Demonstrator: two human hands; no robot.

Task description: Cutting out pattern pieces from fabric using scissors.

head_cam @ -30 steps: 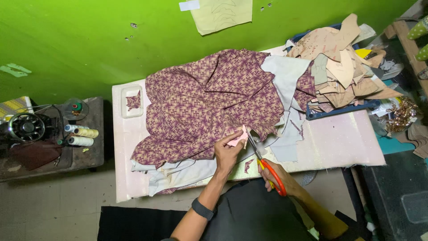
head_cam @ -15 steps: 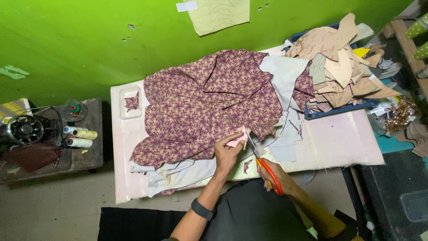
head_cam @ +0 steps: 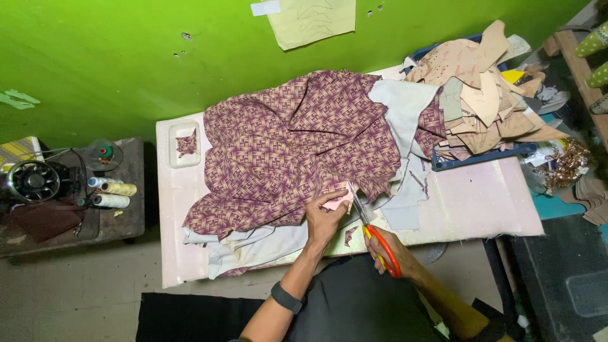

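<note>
1. Sewing machine (head_cam: 31,182) and thread spools (head_cam: 113,194) on side table, well apart from worktable (head_cam: 481,202)
2. Patterned fabric (head_cam: 291,145) covers worktable's left and centre; near edge frayed
3. Left hand (head_cam: 326,215) pinches pink pattern piece (head_cam: 339,200) on fabric's near edge
4. Right hand (head_cam: 386,244) closed around orange scissors (head_cam: 373,234), blades at that edge
5. Bare tabletop right of scissors; paper patterns (head_cam: 487,95) piled far right
</note>
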